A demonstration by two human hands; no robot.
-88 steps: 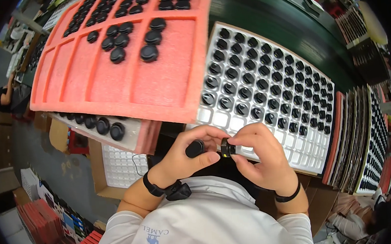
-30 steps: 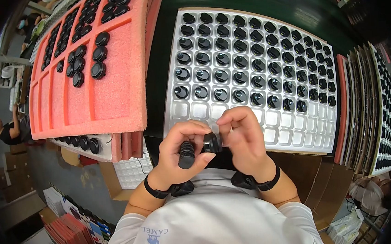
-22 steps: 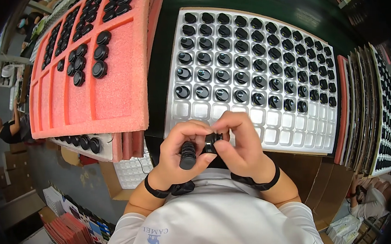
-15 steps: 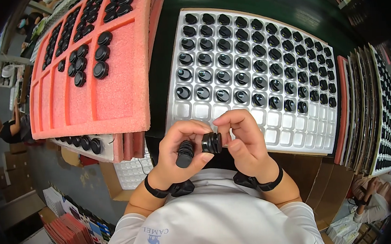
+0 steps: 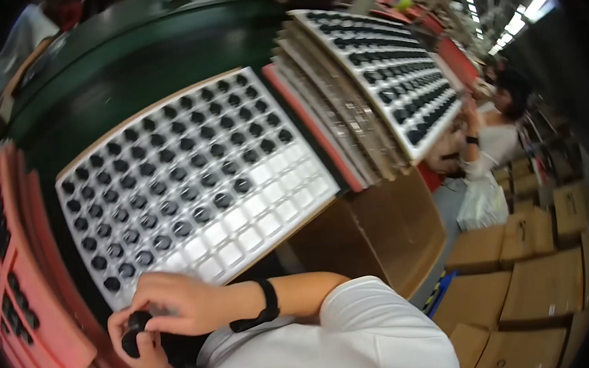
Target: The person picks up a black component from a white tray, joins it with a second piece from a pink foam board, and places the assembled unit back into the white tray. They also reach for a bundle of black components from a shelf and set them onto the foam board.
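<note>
At the lower left, in front of my body, my left hand (image 5: 148, 361) is curled around black round parts (image 5: 131, 343), which look like small lens-like knobs. My right hand (image 5: 183, 305) reaches across from the right, its thumb and bent fingers closed at a black round part (image 5: 139, 321) beside the left hand's fingers. Blur hides the exact grip. Just beyond the hands lies a white moulded tray (image 5: 225, 253), tilted in view. Similar black parts sit in most of its pockets; several pockets along the near right side are bare.
Pink foam trays (image 5: 57, 334) with black parts stand at the left. Right of the white tray leans a stack of trays (image 5: 343, 104), the outermost filled. A cardboard box (image 5: 381, 225) is below. Another person (image 5: 494, 130) is at the right, above several cartons (image 5: 534, 289).
My view has swung to the right, so the white tray and my hands appear farther left. My right fingers, apart before, have closed at a black part by the left hand.
</note>
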